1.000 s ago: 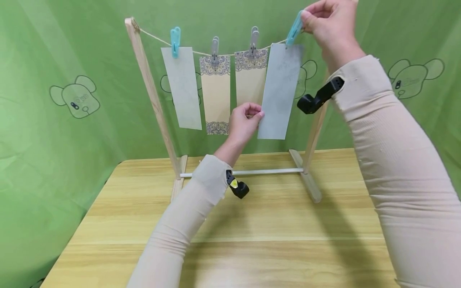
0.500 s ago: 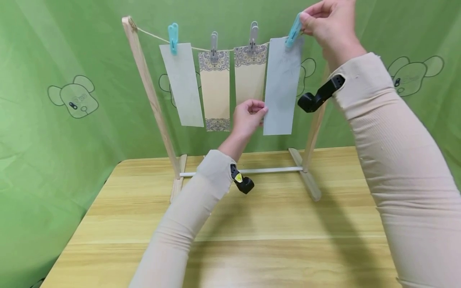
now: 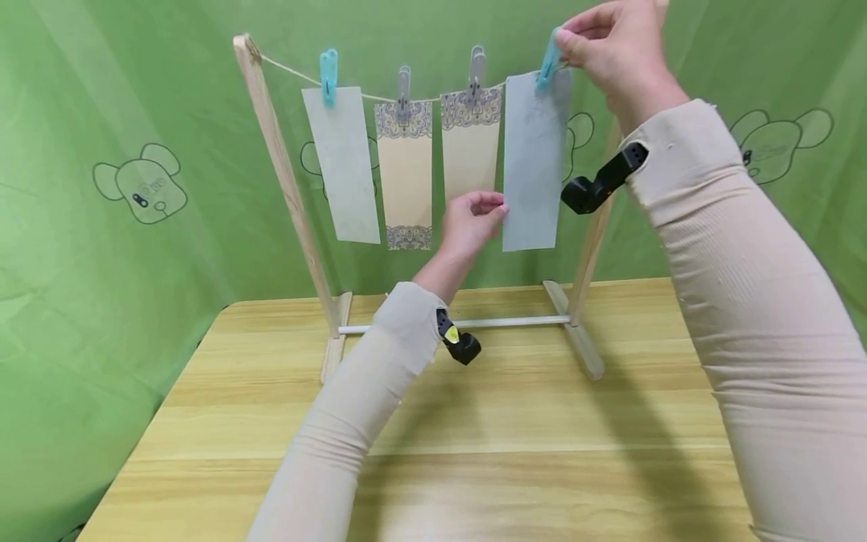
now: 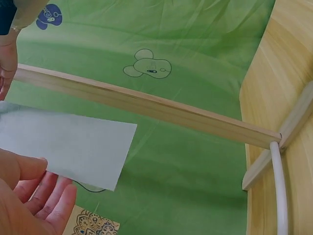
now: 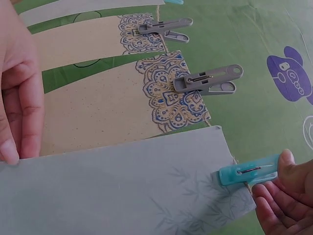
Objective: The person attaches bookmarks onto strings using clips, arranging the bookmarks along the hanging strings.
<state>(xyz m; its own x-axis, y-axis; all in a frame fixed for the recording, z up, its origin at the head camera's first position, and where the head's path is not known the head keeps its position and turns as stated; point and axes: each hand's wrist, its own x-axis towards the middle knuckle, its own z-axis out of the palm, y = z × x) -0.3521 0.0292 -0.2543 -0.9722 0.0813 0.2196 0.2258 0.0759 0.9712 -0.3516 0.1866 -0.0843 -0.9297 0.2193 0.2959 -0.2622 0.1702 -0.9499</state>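
A pale blue-grey paper strip (image 3: 535, 165) hangs at the right end of the cord, with a faint bamboo print near its top in the right wrist view. My left hand (image 3: 472, 226) pinches its left edge, low down, between thumb and fingers. A turquoise clothespin (image 5: 249, 169) sits on the strip's top edge at the cord. Thumb and fingers of my right hand (image 3: 619, 56) hold that clothespin by its handle end. Left of it hang two cream strips with patterned bands, the nearer cream strip (image 3: 470, 150) under a grey clothespin (image 5: 208, 79).
The cord runs from a wooden post (image 3: 278, 158) on the left; a second post (image 3: 596, 233) stands at right. A white rod (image 3: 508, 322) joins their feet on the wooden table (image 3: 474, 452). Another pale strip (image 3: 343, 165) hangs far left under a turquoise clothespin (image 3: 328, 79).
The blue-grey strip and my left hand have shifted right, and the strip hangs straighter. The turquoise clothespin in my right hand has tipped more upright and lies over the strip's top edge.
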